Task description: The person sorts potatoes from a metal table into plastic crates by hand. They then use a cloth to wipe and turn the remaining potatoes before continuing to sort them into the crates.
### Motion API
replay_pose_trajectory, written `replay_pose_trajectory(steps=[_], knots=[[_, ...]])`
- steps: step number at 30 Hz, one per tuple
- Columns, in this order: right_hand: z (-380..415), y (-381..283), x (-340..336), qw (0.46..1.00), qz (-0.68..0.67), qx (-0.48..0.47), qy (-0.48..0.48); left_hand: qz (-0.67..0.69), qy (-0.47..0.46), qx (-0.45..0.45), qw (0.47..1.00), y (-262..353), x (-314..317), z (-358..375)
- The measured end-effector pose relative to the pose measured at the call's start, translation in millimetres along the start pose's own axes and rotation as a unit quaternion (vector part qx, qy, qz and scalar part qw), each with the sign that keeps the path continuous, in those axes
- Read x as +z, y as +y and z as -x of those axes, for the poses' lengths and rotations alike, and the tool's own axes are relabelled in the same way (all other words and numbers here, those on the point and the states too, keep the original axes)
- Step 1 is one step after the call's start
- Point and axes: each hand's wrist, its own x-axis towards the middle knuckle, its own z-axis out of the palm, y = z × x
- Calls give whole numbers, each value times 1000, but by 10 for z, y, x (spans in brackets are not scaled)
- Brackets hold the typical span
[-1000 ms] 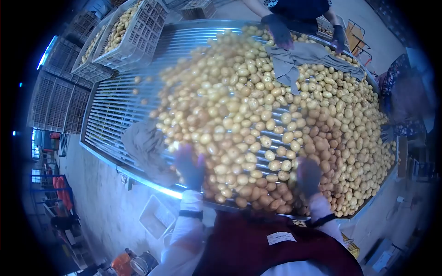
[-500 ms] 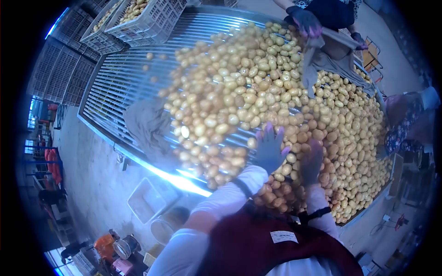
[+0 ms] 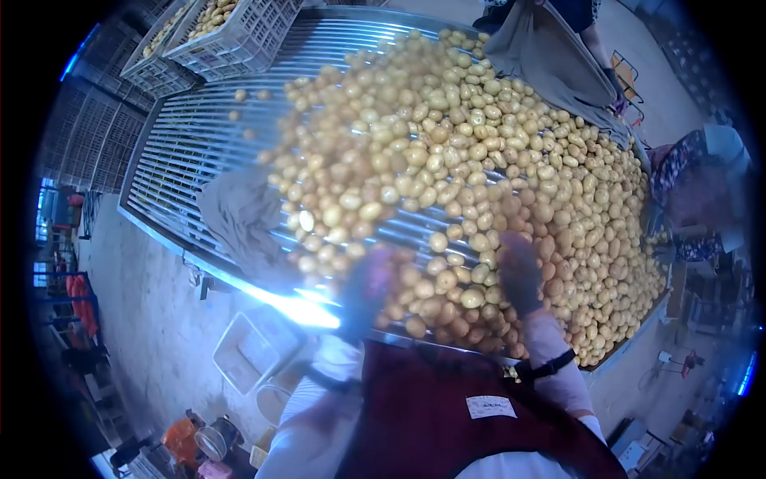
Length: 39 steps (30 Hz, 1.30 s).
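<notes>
Many potatoes (image 3: 455, 160) lie heaped over a slatted metal sorting table (image 3: 183, 136). My left hand (image 3: 367, 291), in a grey glove with pink fingertips, is by the table's near edge, against the left side of a small group of potatoes. Motion smears its fingers. My right hand (image 3: 520, 275), gloved the same way, reaches into the pile right of that group and touches potatoes; its fingers are blurred as well. Bare slats show between the near group and the main heap. No held potato can be made out in either hand.
A grey cloth (image 3: 243, 215) lies on the table's left side. Crates of potatoes (image 3: 235, 44) stand at the back left. Across the table a person holds a large grey cloth (image 3: 550, 60); another person (image 3: 702, 191) is at the right. A white bin (image 3: 251, 351) sits on the floor.
My left hand has moved left and nearer to me, and potatoes now lie where it was. My right hand has shifted slightly left. The far person's cloth is raised and spread wider.
</notes>
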Motion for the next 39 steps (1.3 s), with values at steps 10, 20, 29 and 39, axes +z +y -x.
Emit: replay_pose_trajectory(steps=[10, 20, 29, 39], knots=[[-421, -640, 1431, 908, -222, 23, -354, -443, -59, 149, 882, -1318, -680, -178], [-202, -194, 414, 957, -94, 3, -275, -412, -269, 37, 870, -569, -69, -582], [-734, -536, 1112, 967, 19, -172, -184, -338, -72, 132, 929, -1155, -233, -292], [-1032, -820, 1634, 950, 60, -93, -294, -526, 98, 113, 837, -948, -468, -953]])
